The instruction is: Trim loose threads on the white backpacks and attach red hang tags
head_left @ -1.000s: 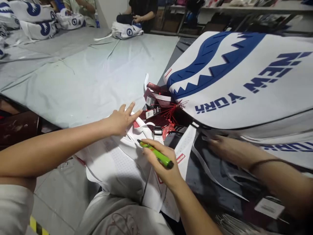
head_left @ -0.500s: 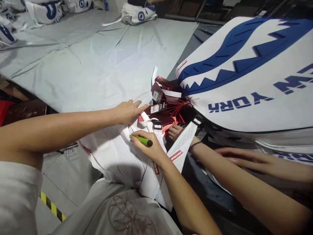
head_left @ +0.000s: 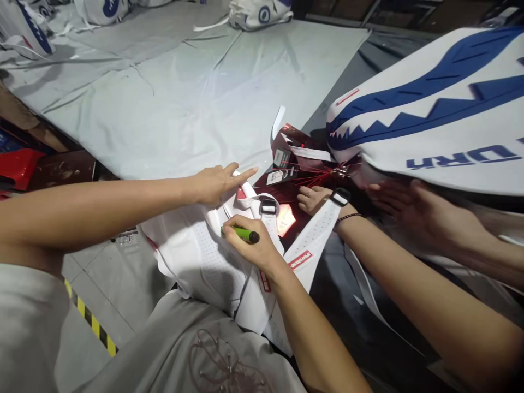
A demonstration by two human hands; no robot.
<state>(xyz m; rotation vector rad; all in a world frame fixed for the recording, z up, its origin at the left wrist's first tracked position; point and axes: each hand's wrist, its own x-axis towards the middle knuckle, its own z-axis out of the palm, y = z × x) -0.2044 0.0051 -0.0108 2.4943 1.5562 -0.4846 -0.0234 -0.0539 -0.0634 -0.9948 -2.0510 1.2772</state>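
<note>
A white backpack [head_left: 184,245] with perforated straps lies across my lap, against the table edge. My right hand [head_left: 256,248] grips a green marker [head_left: 241,234] with a black end; its tip points left at the bag's white padding. My left hand [head_left: 215,183] rests on the top of the bag near the white loop, fingers stretched out and spread. A shoulder strap [head_left: 305,256] with a red label and a black buckle [head_left: 340,196] reaches up to the right. Beyond the bag lie dark red tags [head_left: 282,169] on red strings.
A co-worker's hand [head_left: 313,199] with a ring is by the tags; another hand [head_left: 434,218] is under a large white-and-blue bag [head_left: 393,120] at right. More white bags [head_left: 262,13] stand at the back of the covered table [head_left: 184,109]. Yellow-black tape [head_left: 90,316] marks the floor.
My view has shifted left, so things appear further right. The large bag at right has moved and tilted, with a co-worker's hand now under its near edge. My marker stays against the padding.
</note>
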